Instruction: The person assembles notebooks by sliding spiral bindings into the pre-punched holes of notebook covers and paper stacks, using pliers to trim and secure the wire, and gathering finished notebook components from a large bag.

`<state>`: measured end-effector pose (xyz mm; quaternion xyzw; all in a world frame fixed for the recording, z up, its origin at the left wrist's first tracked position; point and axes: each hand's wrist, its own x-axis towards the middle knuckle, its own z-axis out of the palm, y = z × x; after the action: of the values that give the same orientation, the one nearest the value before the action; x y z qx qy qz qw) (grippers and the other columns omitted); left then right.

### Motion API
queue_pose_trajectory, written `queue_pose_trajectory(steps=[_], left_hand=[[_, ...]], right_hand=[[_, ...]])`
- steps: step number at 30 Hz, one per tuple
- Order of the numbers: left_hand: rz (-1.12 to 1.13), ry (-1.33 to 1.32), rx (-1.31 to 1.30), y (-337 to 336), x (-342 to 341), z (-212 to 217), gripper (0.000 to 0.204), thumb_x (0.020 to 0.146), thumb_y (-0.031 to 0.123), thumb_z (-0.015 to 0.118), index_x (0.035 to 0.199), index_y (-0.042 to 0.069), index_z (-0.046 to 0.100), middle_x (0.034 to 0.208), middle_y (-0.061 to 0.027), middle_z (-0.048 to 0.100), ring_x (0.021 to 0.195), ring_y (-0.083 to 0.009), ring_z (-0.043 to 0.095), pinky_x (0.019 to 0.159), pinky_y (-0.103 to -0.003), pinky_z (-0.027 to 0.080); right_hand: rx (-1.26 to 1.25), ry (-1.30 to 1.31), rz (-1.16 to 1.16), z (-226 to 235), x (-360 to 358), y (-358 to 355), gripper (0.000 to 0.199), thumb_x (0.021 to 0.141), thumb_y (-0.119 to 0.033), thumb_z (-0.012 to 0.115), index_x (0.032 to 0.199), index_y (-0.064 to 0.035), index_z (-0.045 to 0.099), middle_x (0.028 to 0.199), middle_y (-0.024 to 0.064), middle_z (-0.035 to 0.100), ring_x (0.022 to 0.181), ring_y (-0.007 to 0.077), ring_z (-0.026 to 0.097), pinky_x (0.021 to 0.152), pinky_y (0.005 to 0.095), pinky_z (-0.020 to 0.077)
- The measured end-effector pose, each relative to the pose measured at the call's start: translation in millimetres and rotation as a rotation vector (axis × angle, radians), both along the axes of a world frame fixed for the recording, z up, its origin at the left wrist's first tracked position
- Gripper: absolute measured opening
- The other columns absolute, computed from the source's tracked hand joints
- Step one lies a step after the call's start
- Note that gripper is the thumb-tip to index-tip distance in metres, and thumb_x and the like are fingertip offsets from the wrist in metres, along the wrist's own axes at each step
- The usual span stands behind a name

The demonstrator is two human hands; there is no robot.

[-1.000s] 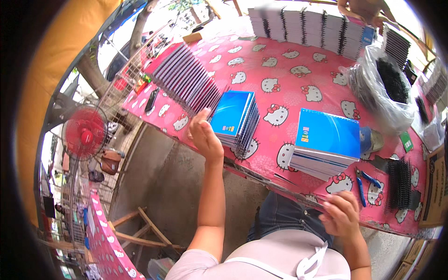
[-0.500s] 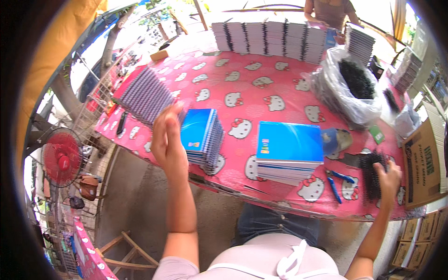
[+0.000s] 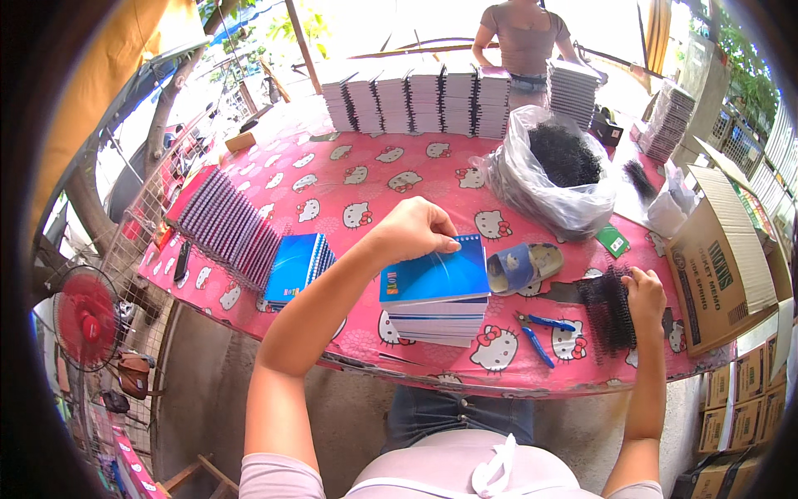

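Note:
In front of me stands a stack of blue-covered notebooks (image 3: 432, 281) with punched holes along the top edge. My left hand (image 3: 416, 226) reaches over it, fingers pinched at the top notebook's upper edge. My right hand (image 3: 645, 301) is closed at the right side of a pile of black spiral binding coils (image 3: 605, 312); its fingertips grip coil ends there. Blue-handled cutting pliers (image 3: 542, 334) lie between the stack and the coils. Left of the stack, partly behind my left forearm, sit blue notebooks with spirals fitted (image 3: 293, 264).
A plastic bag (image 3: 532, 187) of black coils stands beyond a blue slipper (image 3: 525, 268). An open carton (image 3: 719, 258) is at the right edge. Tall notebook stacks (image 3: 416, 100) line the far side, near another person (image 3: 519, 46). A spiral-bound row (image 3: 224, 229) leans at left.
My left hand has moved right, from beside the spiral-bound notebooks to the top edge of the other stack. My right hand stays at the coils. The whole view has shifted.

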<state>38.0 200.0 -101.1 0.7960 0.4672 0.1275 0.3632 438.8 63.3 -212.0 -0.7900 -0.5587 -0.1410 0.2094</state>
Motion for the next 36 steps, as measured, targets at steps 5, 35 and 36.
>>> queue_pose_trajectory(steps=[5,35,36], left_hand=[[0.091,-0.131,0.211,-39.7,0.0,41.9,0.013,0.076,0.002,0.072,0.089,0.002,0.068,0.076,-0.0058,0.068,0.069,-0.0086,0.061,0.065,-0.025,0.049],[0.301,-0.23,1.101,-67.8,12.2,-4.5,0.018,0.074,0.029,0.076,0.083,0.013,0.074,0.08,-0.0009,0.069,0.087,-0.0162,0.06,0.096,-0.039,0.031],[0.321,-0.237,1.119,-68.6,12.6,-5.8,0.018,0.073,0.028,0.076,0.083,0.013,0.074,0.08,-0.0009,0.068,0.089,-0.0165,0.059,0.095,-0.039,0.032]], right_hand=[[0.1,0.093,0.138,18.8,-23.4,4.0,0.024,0.083,-0.02,0.065,0.104,-0.0076,0.067,0.082,0.0158,0.06,0.076,0.0331,0.063,0.066,0.0396,0.0494],[-0.114,0.677,0.968,139.8,-171.4,61.7,0.02,0.072,-0.004,0.074,0.092,-0.0059,0.069,0.082,0.0028,0.061,0.071,0.0125,0.056,0.067,0.0269,0.0457],[-0.16,0.719,0.963,142.5,-171.9,61.1,0.021,0.071,-0.004,0.074,0.091,-0.006,0.069,0.082,0.0025,0.061,0.071,0.0124,0.055,0.067,0.027,0.0454]])
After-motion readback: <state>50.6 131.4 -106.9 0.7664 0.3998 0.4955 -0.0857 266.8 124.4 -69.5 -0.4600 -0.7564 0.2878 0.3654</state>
